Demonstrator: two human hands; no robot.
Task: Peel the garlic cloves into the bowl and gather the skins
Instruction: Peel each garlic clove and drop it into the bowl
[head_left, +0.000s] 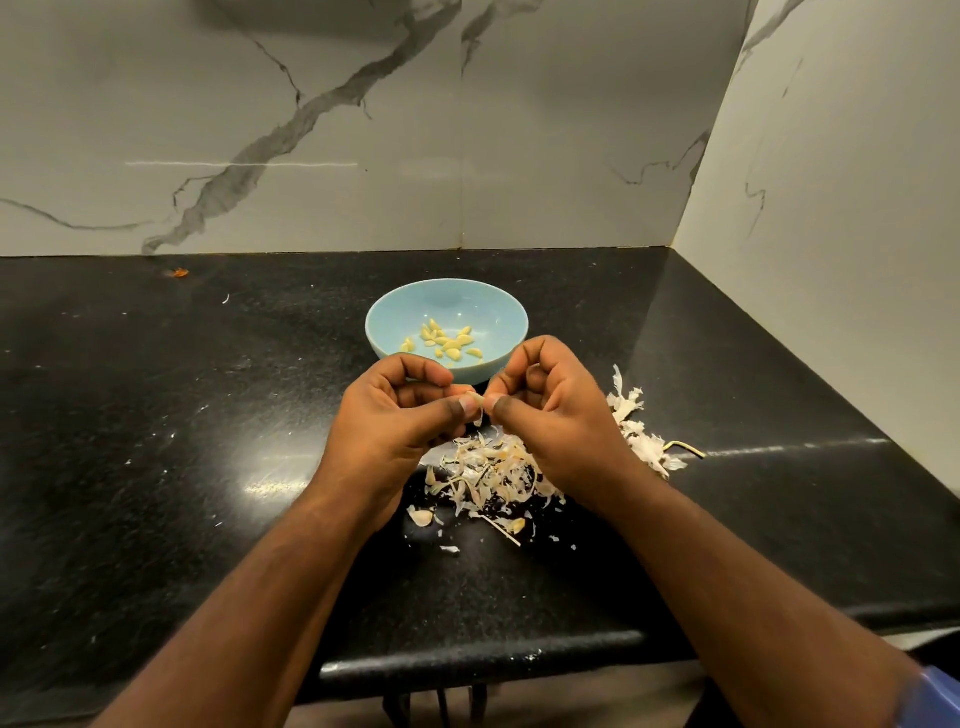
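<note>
A home kitchen, as I see it from my remote feed: a polished black stone surface (208, 415) runs into a corner, white marble-veined wall panels (311, 130) rising behind and beside it, a blue bowl (498, 317) of peeled garlic near that corner.

A single wide-angle view, worn on the person's head, looks forward and steeply down over a black counter (156, 441) that fills the lower two thirds of the frame. Both forearms enter from the bottom edge and meet at centre, where the left hand (395, 415) and right hand (550, 410) sit close to the lens, just in front of a blue bowl (447, 312). The marble wall (363, 130) spans the top of the frame, with a side wall (831, 208) slanting down the upper right. Straight lines bow near the edges. There is no second view to share the scene with
</note>
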